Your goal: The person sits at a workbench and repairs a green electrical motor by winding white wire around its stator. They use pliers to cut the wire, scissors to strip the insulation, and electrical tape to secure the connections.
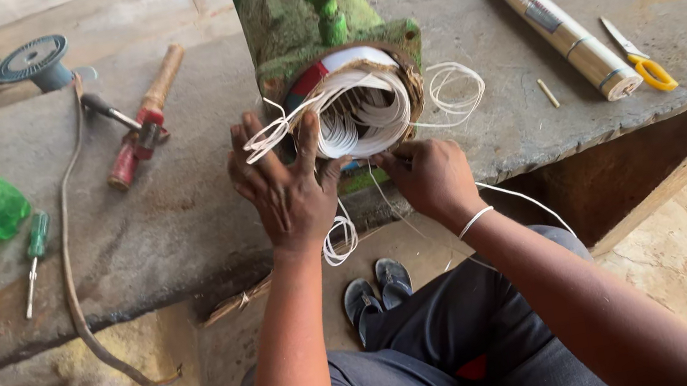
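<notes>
Grey-trousered knees and two forearms fill the near view; beyond them both hands work at the open end of a green motor housing (307, 20) lying on the stone counter (179, 201). Left hand (286, 188) lies spread, fingers open, pressing the white winding wires (362, 107) against the core. Right hand (431, 177) is closed, pinching a loose wire strand at the lower rim. Keeping the loops flat and feeding strands without kinks looks wise.

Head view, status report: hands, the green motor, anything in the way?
Left hand spread over white wire loops at rusty green motor housing. Right hand pinching strands below. Loose white wire coil alongside on grey stone bench.
</notes>
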